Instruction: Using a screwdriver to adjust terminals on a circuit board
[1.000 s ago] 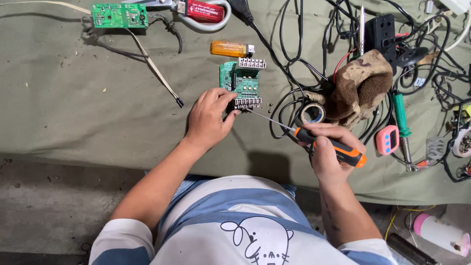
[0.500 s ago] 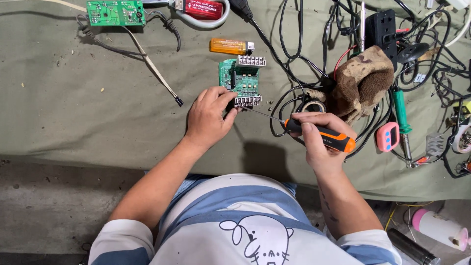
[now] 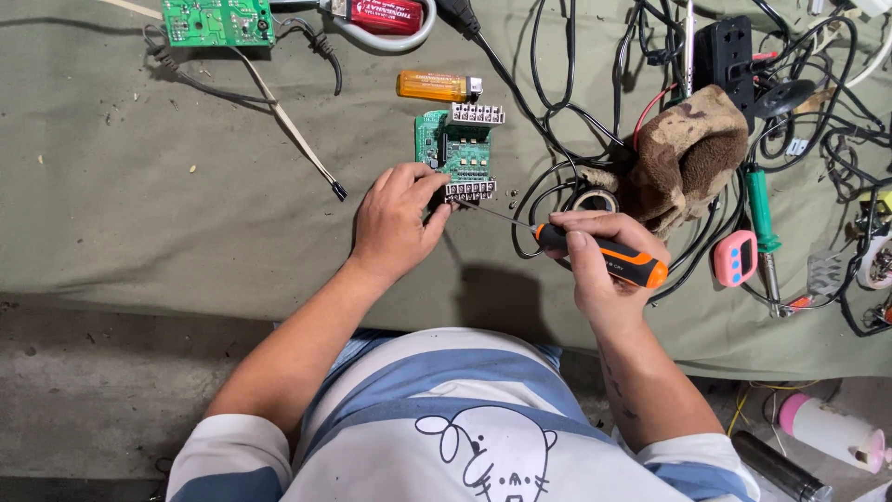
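- While the left hand [image 3: 395, 223] pins one green circuit board [image 3: 455, 149] mid-cloth, the right hand [image 3: 595, 270] clenches one orange-handled screwdriver [image 3: 604, 258], tip at the board's lower edge.
- A second green board [image 3: 216, 20] lies at the cloth's [image 3: 139, 186] far-left edge.

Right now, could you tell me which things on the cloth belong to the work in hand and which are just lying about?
In hand:
- small green circuit board, steadied by the left hand
- orange-handled screwdriver, gripped by the right hand, tip at the board's lower terminal strip

Lying about:
- orange lighter
- second green board
- brown rag
- green-handled soldering iron
- pink gadget
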